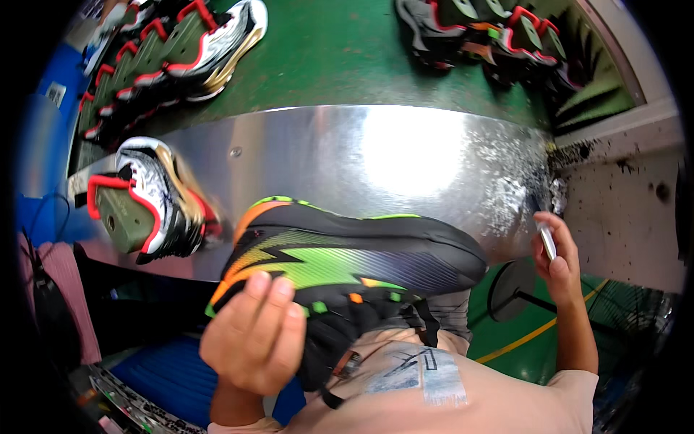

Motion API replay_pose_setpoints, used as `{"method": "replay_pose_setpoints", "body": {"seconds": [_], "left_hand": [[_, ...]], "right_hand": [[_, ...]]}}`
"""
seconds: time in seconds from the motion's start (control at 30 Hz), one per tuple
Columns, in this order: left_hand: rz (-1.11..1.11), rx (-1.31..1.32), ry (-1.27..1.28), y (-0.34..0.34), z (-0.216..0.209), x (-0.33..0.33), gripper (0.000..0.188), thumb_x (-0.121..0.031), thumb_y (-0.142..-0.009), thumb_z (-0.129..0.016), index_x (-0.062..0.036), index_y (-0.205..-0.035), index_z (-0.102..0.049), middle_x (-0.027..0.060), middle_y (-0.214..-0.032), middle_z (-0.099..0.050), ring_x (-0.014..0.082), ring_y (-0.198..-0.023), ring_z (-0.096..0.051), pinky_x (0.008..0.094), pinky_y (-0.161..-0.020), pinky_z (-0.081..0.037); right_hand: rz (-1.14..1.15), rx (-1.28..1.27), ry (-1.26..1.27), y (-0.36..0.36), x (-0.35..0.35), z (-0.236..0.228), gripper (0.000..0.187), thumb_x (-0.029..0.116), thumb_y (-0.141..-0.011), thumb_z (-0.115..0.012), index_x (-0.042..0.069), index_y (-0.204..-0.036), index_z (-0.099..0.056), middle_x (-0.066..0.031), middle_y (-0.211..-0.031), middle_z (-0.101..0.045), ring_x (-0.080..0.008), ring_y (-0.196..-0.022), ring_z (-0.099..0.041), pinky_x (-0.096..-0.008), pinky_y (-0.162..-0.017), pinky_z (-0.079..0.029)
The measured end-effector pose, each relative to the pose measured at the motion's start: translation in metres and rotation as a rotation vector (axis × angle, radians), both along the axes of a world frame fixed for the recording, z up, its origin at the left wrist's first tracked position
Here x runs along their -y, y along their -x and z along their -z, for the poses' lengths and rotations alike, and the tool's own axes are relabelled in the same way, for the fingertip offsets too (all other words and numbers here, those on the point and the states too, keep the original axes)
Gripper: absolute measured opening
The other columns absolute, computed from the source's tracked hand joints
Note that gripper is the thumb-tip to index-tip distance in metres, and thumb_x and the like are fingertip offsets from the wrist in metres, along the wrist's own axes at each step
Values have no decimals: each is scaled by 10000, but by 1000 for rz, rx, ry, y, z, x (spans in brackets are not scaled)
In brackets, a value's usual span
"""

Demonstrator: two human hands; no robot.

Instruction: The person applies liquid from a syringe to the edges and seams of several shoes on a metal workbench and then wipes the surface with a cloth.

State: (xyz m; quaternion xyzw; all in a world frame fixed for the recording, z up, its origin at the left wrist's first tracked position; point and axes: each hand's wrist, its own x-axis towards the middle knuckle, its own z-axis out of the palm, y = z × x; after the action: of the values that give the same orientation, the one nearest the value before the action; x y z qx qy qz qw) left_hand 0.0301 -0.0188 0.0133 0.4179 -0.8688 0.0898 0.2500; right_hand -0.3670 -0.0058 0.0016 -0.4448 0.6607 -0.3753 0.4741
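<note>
My left hand [256, 333] grips a sneaker [340, 253] near its heel. The shoe is black with green, orange and dark violet on its side; it is tilted so the side faces up and the toe points right, with the black sole toward the metal plate. In my right hand [560, 257], at the plate's right end, is a slim tool with a pale, shiny handle [547, 242]. Its dark far end is too unclear to name, close to a dark-smeared patch. A white, black and gold sneaker on an olive shoe last [130, 217] with a red handle lies left of the held shoe.
The shiny metal plate [303, 159] borders a green conveyor belt [325, 61]. Rows of sneakers on lasts stand at the far left [195, 54] and far right [499, 36]. A stained pale panel [614, 202] rises at the right. A round black disc [512, 289] sits below the plate.
</note>
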Motion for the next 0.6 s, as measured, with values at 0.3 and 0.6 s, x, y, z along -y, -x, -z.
{"method": "replay_pose_setpoints", "body": {"seconds": [0.3,0.6], "left_hand": [[-26,8,-12,-15,20,-17,114,-167,-904,-571,-147,-1013,-599,38,-1053,-709,219,-1002,-676,281,-852,-498],[19,-37,-20,-24,22,-13,116,-154,-909,-570,-137,-1023,-591,57,-1061,-707,249,-1023,-670,296,-830,-508]], "right_hand": [[-589,895,68,-140,80,-77,1184,925,-627,-450,-69,-1271,-415,-33,-753,-508,-54,-575,-426,-150,-455,-352],[-730,829,-320,-206,120,-70,961,849,-799,-332,-21,-1196,-426,-39,-679,-401,-110,-505,-344,-238,-400,-296]]}}
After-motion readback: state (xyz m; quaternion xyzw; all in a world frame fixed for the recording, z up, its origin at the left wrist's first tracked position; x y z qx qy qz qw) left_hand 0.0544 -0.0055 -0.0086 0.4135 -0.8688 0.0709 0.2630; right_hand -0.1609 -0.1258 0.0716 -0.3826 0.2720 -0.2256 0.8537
